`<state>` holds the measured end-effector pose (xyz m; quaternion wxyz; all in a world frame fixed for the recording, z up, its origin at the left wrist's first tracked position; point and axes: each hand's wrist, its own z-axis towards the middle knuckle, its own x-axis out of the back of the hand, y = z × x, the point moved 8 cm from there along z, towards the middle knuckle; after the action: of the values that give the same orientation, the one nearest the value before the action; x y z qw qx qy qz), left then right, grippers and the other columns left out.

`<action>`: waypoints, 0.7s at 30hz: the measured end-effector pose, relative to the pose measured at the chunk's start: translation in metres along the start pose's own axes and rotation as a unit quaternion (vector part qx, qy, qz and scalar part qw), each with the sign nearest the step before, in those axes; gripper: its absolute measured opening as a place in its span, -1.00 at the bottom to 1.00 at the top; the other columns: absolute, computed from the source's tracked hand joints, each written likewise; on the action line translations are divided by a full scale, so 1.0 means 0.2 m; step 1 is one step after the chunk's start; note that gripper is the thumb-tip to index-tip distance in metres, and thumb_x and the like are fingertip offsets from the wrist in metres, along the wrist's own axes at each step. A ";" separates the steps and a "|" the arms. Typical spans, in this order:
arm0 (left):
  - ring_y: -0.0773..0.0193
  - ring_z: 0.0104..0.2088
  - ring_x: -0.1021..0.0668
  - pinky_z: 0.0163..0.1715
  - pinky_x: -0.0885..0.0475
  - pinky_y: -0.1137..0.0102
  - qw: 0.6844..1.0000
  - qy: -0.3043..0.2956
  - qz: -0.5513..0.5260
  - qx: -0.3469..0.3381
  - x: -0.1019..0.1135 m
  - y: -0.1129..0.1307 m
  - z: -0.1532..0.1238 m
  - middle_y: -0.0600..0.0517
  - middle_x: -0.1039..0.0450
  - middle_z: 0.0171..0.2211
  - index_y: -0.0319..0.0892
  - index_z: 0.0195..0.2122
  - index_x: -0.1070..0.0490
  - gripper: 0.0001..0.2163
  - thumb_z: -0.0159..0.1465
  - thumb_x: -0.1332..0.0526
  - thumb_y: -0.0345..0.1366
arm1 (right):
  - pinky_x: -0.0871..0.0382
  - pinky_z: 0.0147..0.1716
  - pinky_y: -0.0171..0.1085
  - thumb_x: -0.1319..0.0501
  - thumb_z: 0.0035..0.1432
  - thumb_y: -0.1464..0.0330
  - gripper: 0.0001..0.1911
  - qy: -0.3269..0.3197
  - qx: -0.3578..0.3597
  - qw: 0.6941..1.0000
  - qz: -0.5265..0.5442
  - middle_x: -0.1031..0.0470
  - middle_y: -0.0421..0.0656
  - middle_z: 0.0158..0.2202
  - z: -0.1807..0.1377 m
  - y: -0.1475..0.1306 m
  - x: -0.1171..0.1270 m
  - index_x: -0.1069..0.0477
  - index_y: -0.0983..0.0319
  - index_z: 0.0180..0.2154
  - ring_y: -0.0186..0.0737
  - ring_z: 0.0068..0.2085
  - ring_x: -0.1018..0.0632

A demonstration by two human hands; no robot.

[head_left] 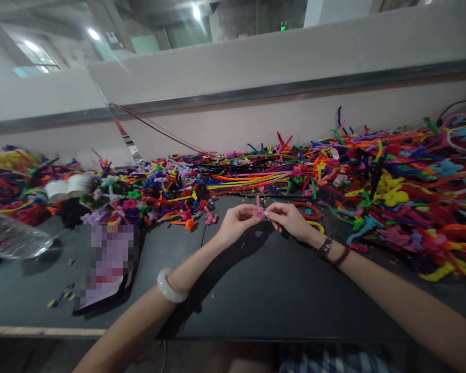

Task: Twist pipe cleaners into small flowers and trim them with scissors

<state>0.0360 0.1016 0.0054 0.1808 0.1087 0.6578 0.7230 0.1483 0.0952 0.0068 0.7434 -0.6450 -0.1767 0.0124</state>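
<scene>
The left hand and right hand pinch a small pink fuzzy wire flower to hold it steady, near the far edge of the dark table, beside a heap of bright fuzzy wires.

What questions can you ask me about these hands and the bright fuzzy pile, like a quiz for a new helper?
1. What small pink thing are the left hand and right hand pinching together?
2. True or false: the white bangle is on the right wrist.
3. Which wrist wears the dark beaded bracelet, left or right?

Key:
1. A pink pipe-cleaner flower
2. False, it is on the left wrist
3. Right
</scene>
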 end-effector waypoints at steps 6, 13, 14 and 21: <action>0.34 -0.44 -0.47 -0.31 -0.34 0.42 0.997 0.058 0.047 -0.018 0.06 0.03 0.00 0.01 -0.46 -0.48 -0.28 -0.49 -0.41 -0.82 -0.10 -0.27 -0.28 | -0.11 -0.71 -0.44 -0.17 -0.07 0.25 -0.78 -0.031 -0.003 0.999 -0.019 -0.23 -0.31 -0.70 -0.02 -0.03 -0.03 -0.37 0.29 -0.42 -0.48 -0.68 -0.25; 0.34 -0.45 -0.46 -0.33 -0.34 0.43 0.996 0.046 0.067 -0.020 0.04 0.04 0.00 0.01 -0.46 -0.49 -0.28 -0.47 -0.44 -0.82 -0.08 -0.26 -0.28 | -0.12 -0.70 -0.43 -0.15 -0.04 0.23 -0.77 -0.013 0.001 1.000 -0.017 -0.20 -0.32 -0.72 0.00 -0.01 -0.01 -0.37 0.29 -0.44 -0.48 -0.69 -0.24; 0.34 -0.44 -0.46 -0.33 -0.34 0.43 0.998 0.041 0.053 -0.010 0.04 0.03 0.00 0.01 -0.46 -0.48 -0.28 -0.45 -0.43 -0.81 -0.09 -0.26 -0.28 | -0.13 -0.70 -0.43 -0.15 -0.04 0.23 -0.77 -0.009 0.002 1.000 -0.015 -0.21 -0.32 -0.72 0.00 0.00 0.00 -0.37 0.30 -0.45 -0.48 -0.68 -0.25; 0.36 -0.47 -0.46 -0.36 -0.36 0.42 1.000 0.025 0.012 0.012 0.03 -0.01 0.00 0.00 -0.45 -0.49 -0.31 -0.44 -0.41 -0.77 -0.07 -0.26 -0.25 | -0.08 -0.72 -0.44 -0.17 -0.06 0.25 -0.78 -0.022 0.000 0.999 -0.025 -0.24 -0.31 -0.70 -0.01 -0.01 -0.02 -0.38 0.30 -0.43 -0.49 -0.69 -0.24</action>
<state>0.0311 0.1050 0.0040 0.1542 0.1010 0.6694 0.7197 0.1438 0.0925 0.0083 0.7396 -0.6396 -0.2092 0.0079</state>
